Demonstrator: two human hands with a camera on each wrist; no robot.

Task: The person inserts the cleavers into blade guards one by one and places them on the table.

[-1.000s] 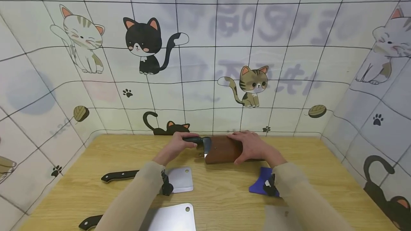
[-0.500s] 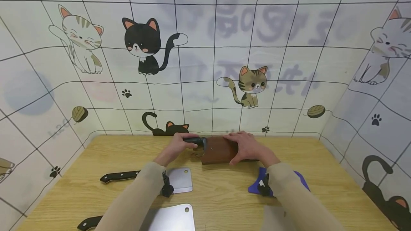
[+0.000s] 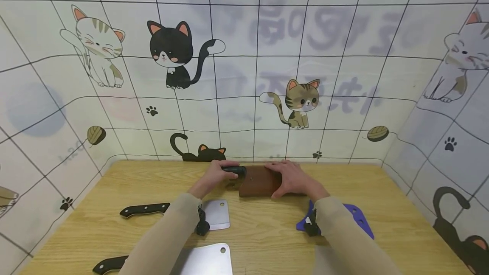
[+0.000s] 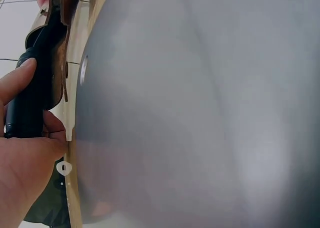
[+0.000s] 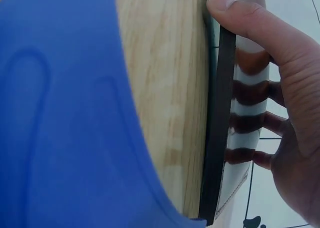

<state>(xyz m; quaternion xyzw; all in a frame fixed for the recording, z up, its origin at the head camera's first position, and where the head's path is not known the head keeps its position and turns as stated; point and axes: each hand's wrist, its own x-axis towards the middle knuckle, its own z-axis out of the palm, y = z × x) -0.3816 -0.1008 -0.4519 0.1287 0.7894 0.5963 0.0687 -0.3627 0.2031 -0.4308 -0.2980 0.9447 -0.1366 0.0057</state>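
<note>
Head view, left hand (image 3: 212, 176) gripping black handle (image 3: 237, 170), spread right hand (image 3: 292, 179) holding brown sheath (image 3: 257, 182), blue piece (image 3: 360, 218) part-hidden

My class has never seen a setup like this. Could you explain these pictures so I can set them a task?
There is no robot here: a person works bare-handed. The wide picture comes from a head-worn camera looking forward and down; the two close ones come from wrist cameras. The left hand grips a dark handle that leads into a brown cover, which the right hand holds. On the wooden table also lie a blue tool, two black handles and two metal plates, partly hidden by the left sleeve.
</note>
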